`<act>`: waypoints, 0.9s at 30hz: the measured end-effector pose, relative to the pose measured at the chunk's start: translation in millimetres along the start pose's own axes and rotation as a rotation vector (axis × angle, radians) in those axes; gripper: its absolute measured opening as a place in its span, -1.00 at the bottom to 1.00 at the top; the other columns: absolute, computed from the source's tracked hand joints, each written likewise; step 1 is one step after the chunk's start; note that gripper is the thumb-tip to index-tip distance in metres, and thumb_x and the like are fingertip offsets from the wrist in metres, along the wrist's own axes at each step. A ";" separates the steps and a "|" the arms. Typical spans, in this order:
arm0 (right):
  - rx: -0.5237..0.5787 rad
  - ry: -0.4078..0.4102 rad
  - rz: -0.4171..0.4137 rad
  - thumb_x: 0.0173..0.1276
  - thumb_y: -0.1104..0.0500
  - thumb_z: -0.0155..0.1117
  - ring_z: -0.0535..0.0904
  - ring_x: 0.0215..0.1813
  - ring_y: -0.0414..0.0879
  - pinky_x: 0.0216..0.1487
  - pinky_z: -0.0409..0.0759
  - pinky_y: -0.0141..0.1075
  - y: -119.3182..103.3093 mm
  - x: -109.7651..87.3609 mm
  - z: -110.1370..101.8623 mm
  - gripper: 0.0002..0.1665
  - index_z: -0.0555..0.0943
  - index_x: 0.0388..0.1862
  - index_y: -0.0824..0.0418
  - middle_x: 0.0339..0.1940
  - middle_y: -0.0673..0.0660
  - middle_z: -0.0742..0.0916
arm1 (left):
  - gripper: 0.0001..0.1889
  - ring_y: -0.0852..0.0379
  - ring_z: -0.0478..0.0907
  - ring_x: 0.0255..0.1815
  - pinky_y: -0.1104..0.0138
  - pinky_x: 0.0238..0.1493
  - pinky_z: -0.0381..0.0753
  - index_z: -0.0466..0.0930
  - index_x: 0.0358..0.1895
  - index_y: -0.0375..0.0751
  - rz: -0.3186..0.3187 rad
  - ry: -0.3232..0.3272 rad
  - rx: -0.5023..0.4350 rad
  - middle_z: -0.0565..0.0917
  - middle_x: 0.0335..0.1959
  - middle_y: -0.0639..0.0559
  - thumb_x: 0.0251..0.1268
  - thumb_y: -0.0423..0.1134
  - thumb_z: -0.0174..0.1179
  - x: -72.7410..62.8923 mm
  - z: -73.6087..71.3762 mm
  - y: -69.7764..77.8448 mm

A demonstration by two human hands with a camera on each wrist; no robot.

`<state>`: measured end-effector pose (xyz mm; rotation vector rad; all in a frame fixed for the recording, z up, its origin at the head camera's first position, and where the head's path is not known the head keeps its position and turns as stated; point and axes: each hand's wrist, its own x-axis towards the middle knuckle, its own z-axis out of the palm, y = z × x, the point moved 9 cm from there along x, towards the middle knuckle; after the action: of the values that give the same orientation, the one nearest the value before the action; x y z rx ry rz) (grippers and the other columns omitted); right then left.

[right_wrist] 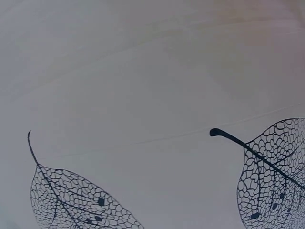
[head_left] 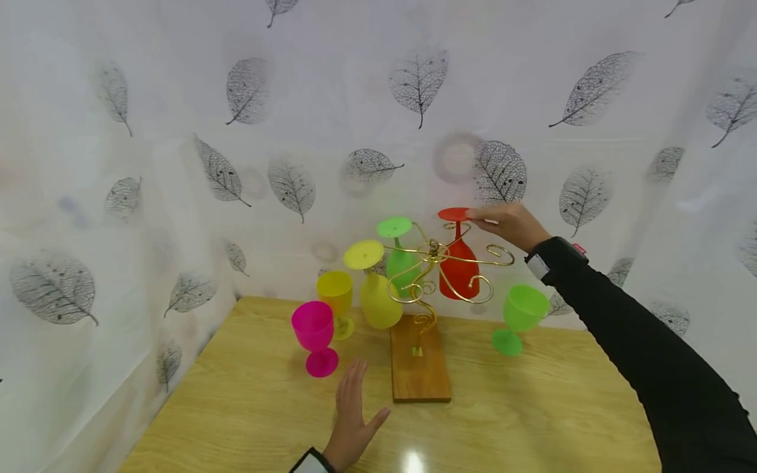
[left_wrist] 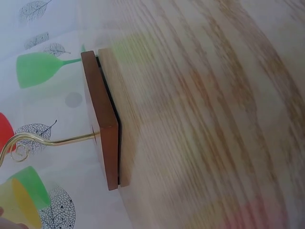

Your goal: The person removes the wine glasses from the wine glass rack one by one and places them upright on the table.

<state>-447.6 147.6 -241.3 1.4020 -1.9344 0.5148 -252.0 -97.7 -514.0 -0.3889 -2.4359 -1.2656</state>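
Observation:
At the back right of a gold wire glass rack [head_left: 434, 253], my right hand [head_left: 510, 222] pinches the foot of a red goblet [head_left: 458, 269], which is upside down with its stem by a curled arm of the rack. A green goblet [head_left: 404, 263] and a yellow goblet [head_left: 380, 301] hang inverted on the rack's left side. My left hand [head_left: 353, 420] is low over the table, fingers straight and thumb spread, holding nothing. The rack's wooden base [head_left: 420, 368] lies just beyond it. In the right wrist view only the leaf-patterned curtain shows.
A magenta goblet [head_left: 313, 328] and another yellow goblet [head_left: 336, 295] stand upright left of the rack. A light green goblet [head_left: 525, 309] stands upright at the right. The leaf-printed curtain [head_left: 355, 98] hangs behind the wooden table [head_left: 248, 394].

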 end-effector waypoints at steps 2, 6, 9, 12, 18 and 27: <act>0.019 0.009 -0.015 -0.13 0.58 0.39 0.66 -0.37 0.04 -0.45 0.36 -0.53 -2.2 4.0 4.3 -0.50 0.66 -0.12 0.35 -0.26 0.29 0.75 | -0.16 -0.34 -0.06 0.41 -0.32 0.22 -0.10 -0.04 0.46 -0.24 0.002 0.008 0.011 0.01 0.48 -0.27 0.22 -0.02 0.19 -1.4 -1.0 -0.4; -0.033 0.018 -0.029 -0.14 0.55 0.41 0.68 -0.33 0.06 -0.32 0.59 -0.40 -3.8 12.0 12.3 -0.54 0.68 -0.16 0.34 -0.26 0.29 0.75 | -0.16 -0.29 -0.01 0.41 -0.05 0.41 -0.20 0.00 0.45 -0.27 0.019 0.035 0.052 0.04 0.48 -0.24 0.20 -0.01 0.20 -5.9 -3.3 -0.8; -0.083 0.009 -0.017 -0.13 0.51 0.43 0.69 -0.34 0.09 -0.30 0.64 -0.21 -2.0 18.4 15.9 -0.60 0.70 -0.21 0.35 -0.30 0.29 0.76 | -0.16 -0.24 0.00 0.42 0.36 0.48 -0.37 0.03 0.43 -0.31 0.055 0.065 0.087 0.08 0.46 -0.27 0.19 0.00 0.20 -8.9 -5.3 -0.6; -0.118 -0.018 0.009 -0.08 0.48 0.42 0.69 -0.37 0.10 -0.32 0.65 -0.14 2.9 24.4 19.2 -0.64 0.70 -0.20 0.36 -0.32 0.29 0.77 | -0.17 -0.23 0.01 0.41 0.35 0.49 -0.35 0.06 0.42 -0.35 0.092 0.091 0.098 0.12 0.44 -0.30 0.19 -0.02 0.20 -8.5 -7.0 -0.7; -0.137 -0.091 0.045 -0.01 0.48 0.37 0.69 -0.33 0.12 -0.27 0.66 -0.09 11.2 28.6 24.5 -0.69 0.70 -0.20 0.37 -0.29 0.30 0.76 | -0.18 -0.26 0.00 0.40 -0.10 0.34 -0.12 0.03 0.43 -0.34 0.080 0.076 0.053 0.11 0.44 -0.31 0.23 0.01 0.17 -3.1 -6.0 -4.4; -0.163 -0.104 0.136 0.01 0.49 0.35 0.69 -0.30 0.15 -0.23 0.66 -0.06 28.0 7.1 18.0 -0.67 0.68 -0.17 0.37 -0.29 0.31 0.76 | -0.15 -0.36 -0.09 0.40 -0.36 0.21 -0.10 -0.01 0.44 -0.34 -0.010 0.008 -0.016 0.02 0.46 -0.33 0.21 -0.02 0.20 -4.4 -1.4 -10.0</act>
<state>-480.5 140.4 -246.5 1.2222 -2.1141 0.3437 -251.9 -104.8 -522.5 -0.3755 -2.4255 -1.2889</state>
